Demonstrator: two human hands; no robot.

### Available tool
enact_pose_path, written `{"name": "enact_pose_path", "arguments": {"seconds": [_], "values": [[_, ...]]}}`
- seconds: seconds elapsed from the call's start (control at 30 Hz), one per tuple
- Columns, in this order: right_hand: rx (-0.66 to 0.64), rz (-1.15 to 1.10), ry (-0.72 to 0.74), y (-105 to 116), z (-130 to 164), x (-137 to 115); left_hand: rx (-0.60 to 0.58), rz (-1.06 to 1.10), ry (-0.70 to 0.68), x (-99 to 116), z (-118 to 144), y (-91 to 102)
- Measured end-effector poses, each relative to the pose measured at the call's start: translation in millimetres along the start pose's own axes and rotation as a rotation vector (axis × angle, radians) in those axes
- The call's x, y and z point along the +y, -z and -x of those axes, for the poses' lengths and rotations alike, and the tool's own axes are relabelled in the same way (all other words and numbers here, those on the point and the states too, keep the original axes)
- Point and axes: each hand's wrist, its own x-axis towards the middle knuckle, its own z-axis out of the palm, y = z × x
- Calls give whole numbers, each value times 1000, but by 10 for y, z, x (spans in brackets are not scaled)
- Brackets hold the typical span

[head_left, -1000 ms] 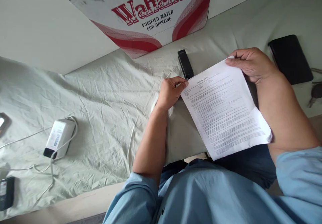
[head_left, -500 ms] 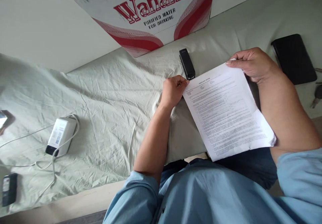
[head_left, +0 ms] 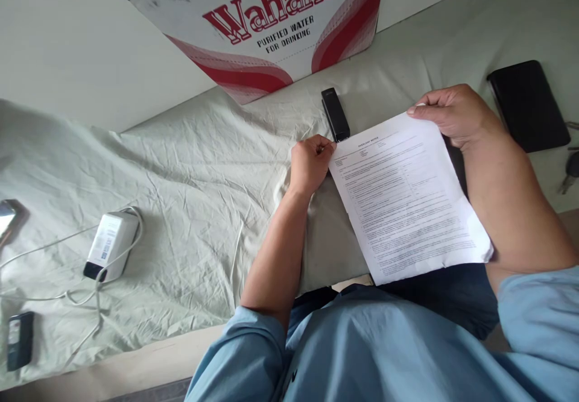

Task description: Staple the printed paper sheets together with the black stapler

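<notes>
Printed sheets of paper [head_left: 402,203], headed "Overleaf Notes", are stretched between both hands at the front edge of the cloth-covered surface. My left hand [head_left: 310,164] pinches their upper left corner, its fingers closed. At the upper right corner, my right hand [head_left: 456,113] grips the paper with the thumb on top and the other fingers partly hidden behind. A black stapler [head_left: 335,114] lies just beyond the top left corner of the paper, close to my left fingertips. The lower right corner of the sheets curls near my right forearm.
A Wahaha water carton [head_left: 280,34] stands against the wall at the back. To the right lie a black wallet-like case [head_left: 529,105] and keys [head_left: 570,173]. A white power brick [head_left: 113,245] with a looped cable and a dark device [head_left: 20,340] sit on the wrinkled cloth [head_left: 194,191] at left.
The lower edge of the paper has shifted slightly up and left. Both hands keep their hold on the corners, and the view has moved a little.
</notes>
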Motion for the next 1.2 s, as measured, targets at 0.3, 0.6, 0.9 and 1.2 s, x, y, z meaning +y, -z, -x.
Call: {"name": "enact_pose_path", "arguments": {"seconds": [0.3,0.6,0.9,1.2], "values": [[40,-13,70,67,-61,136,167,-11,49,56,20,-75],[82,1,37,56,-41,41,209,-172,-261,-147,36,-59],[42,-27,44,111,-50,84,126,-412,-368,-216,95,-16],[-159,-136,45,152,160,-61,145,-304,-389,-212,108,-39]]}}
